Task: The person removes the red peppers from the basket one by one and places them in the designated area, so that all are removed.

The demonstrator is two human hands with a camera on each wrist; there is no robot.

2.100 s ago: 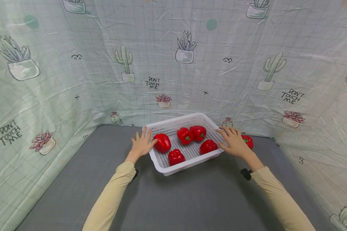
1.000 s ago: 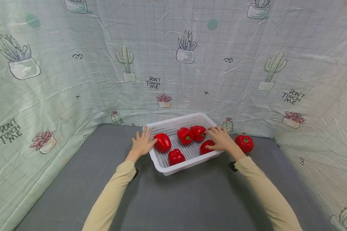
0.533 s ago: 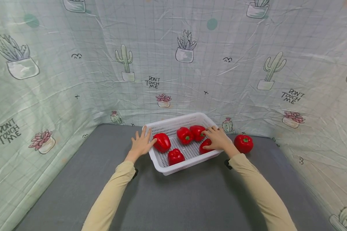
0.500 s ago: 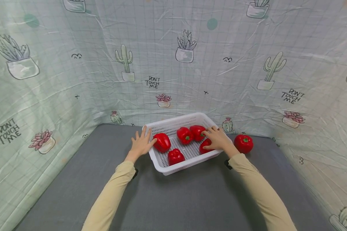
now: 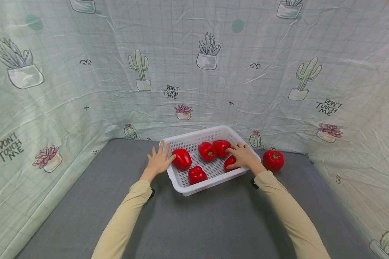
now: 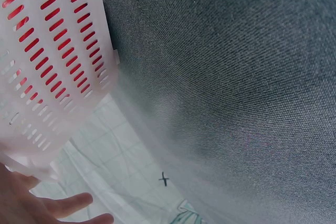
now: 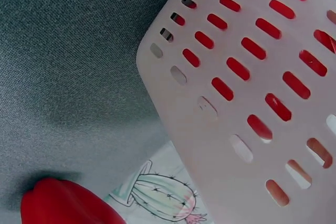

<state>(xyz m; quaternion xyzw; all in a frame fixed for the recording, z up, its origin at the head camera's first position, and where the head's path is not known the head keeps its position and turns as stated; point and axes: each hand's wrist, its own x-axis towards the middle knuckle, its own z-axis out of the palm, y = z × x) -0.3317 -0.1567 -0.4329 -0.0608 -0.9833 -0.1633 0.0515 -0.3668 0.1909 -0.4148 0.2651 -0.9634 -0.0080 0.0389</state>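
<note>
A white perforated basket (image 5: 203, 186) holds several red bell peppers, one at its left end (image 5: 182, 159) and another near the front (image 5: 197, 175). My left hand (image 5: 157, 162), fingers spread, rests on the basket's left rim; part of it shows low in the left wrist view (image 6: 31, 203). My right hand (image 5: 244, 156) reaches over the right rim. Its thumb and fingers grip the right-hand bell pepper (image 5: 228, 163), partly hidden beneath it. In the right wrist view the basket wall (image 7: 194, 124) hides most of that hand.
One more red bell pepper (image 5: 273, 160) sits on the grey tabletop (image 5: 201, 226), right of the basket; the right wrist view catches its edge (image 7: 65, 205). A cactus-print sheet (image 5: 178, 46) hangs behind and along both sides.
My right hand has moved left from the basket's right rim to the bell pepper inside, uncovering the pepper outside the basket. My left hand and the basket have stayed put.
</note>
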